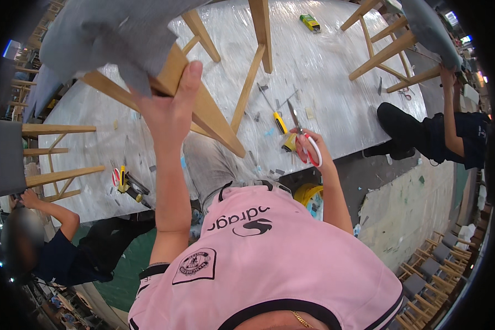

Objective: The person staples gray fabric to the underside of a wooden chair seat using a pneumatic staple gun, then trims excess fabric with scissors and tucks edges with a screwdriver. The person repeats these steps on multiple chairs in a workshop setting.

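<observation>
A wooden stool with a grey fabric seat (110,36) lies tipped at the upper left, its legs pointing toward the table and me. My left hand (168,113) grips its wooden frame beside the loose edge of the cloth; the thumb presses on the wood and the other fingers are partly hidden. In my right hand (318,140) are scissors (312,154) with red and white handles. Their blades point up and away, over the table. Just left of the scissors lie a yellow-handled screwdriver (280,122) and a yellow item (289,144), partly covered.
Plastic film covers the table (319,71), strewn with dark scraps. A green-yellow box (309,22) lies at the back. More tools (127,184) lie at left. Two co-workers handle stools at left (66,181) and right (390,52). A yellow bucket (309,195) stands below the edge.
</observation>
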`<state>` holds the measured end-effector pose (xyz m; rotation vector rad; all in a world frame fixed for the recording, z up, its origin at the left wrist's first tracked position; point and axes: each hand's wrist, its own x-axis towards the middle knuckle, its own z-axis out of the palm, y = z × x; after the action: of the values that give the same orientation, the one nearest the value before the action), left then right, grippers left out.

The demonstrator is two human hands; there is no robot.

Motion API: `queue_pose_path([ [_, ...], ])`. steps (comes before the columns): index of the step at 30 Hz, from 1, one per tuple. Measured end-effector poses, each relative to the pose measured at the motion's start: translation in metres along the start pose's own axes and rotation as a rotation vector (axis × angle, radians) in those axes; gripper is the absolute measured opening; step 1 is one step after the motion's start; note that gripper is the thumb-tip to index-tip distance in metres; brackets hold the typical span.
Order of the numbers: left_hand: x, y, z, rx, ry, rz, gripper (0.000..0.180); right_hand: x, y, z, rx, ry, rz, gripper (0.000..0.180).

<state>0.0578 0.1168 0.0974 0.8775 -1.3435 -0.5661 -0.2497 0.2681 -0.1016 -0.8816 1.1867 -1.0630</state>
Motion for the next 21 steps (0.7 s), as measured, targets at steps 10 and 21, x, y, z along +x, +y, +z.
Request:
queue_pose_path([
  [10,-0.010,0.018,0.061,0.001,-0.344,-0.046,0.072,-0.023,-0.050,-0.022,-0.230,0.246,-0.162,0.043],
  [21,-0.022,0.023,0.142,-0.431,-0.126,0.232,0.048,-0.096,-0.243,0.002,-0.678,0.252,-0.516,0.047],
])
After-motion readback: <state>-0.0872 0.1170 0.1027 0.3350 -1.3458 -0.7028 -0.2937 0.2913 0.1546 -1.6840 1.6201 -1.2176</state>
